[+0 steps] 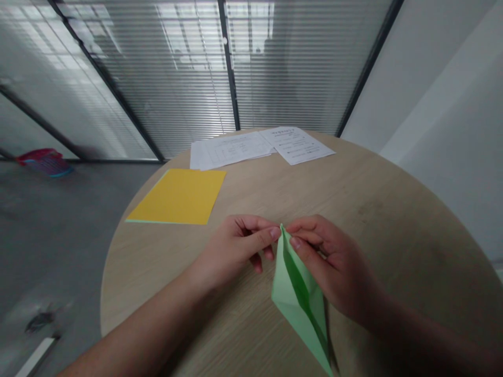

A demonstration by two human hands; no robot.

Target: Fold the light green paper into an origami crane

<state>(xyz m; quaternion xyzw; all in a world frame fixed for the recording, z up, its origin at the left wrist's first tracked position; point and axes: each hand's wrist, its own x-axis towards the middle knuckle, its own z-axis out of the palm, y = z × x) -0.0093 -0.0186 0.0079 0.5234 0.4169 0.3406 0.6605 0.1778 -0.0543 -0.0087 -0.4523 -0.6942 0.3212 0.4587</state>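
Observation:
A folded piece of green paper (285,293) stands tilted above the near part of the round table, its pointed tip upward and a darker green opening along its middle. My left hand (245,241) pinches close at the left of this tip, thumb against forefinger. From the other side, my right hand (330,256) grips the paper's upper right edge between thumb and fingers. Both hands meet around the top of the fold. The paper's lower end runs out of the picture at the bottom.
On the wooden table (157,283), yellow sheets (178,196) lie at the left with a light green edge showing underneath. Printed white papers (236,149) rest at the far edge. A red and blue basket (45,161) is on the floor. Glass panels with blinds (188,89) stand behind.

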